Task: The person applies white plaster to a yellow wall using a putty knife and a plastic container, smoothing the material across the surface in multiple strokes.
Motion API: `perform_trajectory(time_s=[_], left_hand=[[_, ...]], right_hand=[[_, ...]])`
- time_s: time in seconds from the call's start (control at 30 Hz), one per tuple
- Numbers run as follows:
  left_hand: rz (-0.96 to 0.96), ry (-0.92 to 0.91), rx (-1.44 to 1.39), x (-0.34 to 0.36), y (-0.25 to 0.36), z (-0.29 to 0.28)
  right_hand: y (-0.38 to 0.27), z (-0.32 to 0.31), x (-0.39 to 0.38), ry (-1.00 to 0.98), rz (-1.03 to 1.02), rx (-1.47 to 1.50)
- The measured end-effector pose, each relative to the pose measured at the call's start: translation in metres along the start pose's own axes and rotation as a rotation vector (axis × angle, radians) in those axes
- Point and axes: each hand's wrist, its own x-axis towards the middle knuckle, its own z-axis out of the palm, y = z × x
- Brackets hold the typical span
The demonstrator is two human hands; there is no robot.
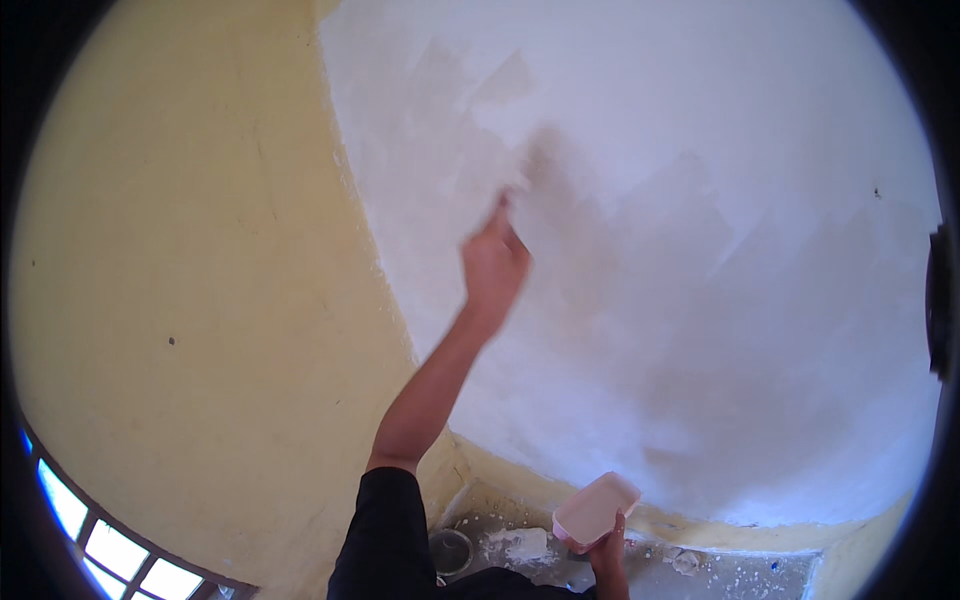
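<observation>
My left hand [495, 262] is raised on an outstretched arm in front of the white-coated wall [780, 130]. Its fingers are closed, with one pointing up along what may be a thin tool. Motion blur hides what the hand grips. Damp greyish patches [570, 190] spread over the wall around and right of the fingertips. Low at the bottom, my right hand [606, 562] grips a pale pink rectangular tub [600, 508], its thumb up against the tub's right side. The tub's inside looks whitish; its contents are hard to make out.
A bare yellow wall [200, 230] meets the white one at the left. Below, the speckled floor [720, 575] holds a dark round bucket [450, 551] and a whitish lump [525, 544]. A barred window [115, 550] sits lower left; a dark object [938, 300] is at the right edge.
</observation>
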Motion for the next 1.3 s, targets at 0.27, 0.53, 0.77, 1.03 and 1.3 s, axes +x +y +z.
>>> perform_trajectory(time_s=[0.27,0.53,0.77,1.03,1.3], left_hand=[[-0.279,0.064,0.312,0.133,-0.027,0.025],[0.118,-0.043,0.18,0.042,0.069,0.059],[0.182,-0.125,0.062,0.025,0.063,0.024],[0.243,-0.066,0.342,0.013,-0.03,0.057],[-0.032,-0.014,-0.082,-0.016,-0.007,-0.005]], right_hand=[[-0.004,-0.002,-0.003,0.026,0.024,-0.039],[-0.022,0.035,-0.017,-0.059,0.042,-0.005],[-0.007,-0.003,-0.004,-0.026,0.071,0.025],[-0.004,-0.002,-0.004,-0.003,0.025,-0.052],[-0.001,-0.018,0.004,0.032,0.003,-0.015]])
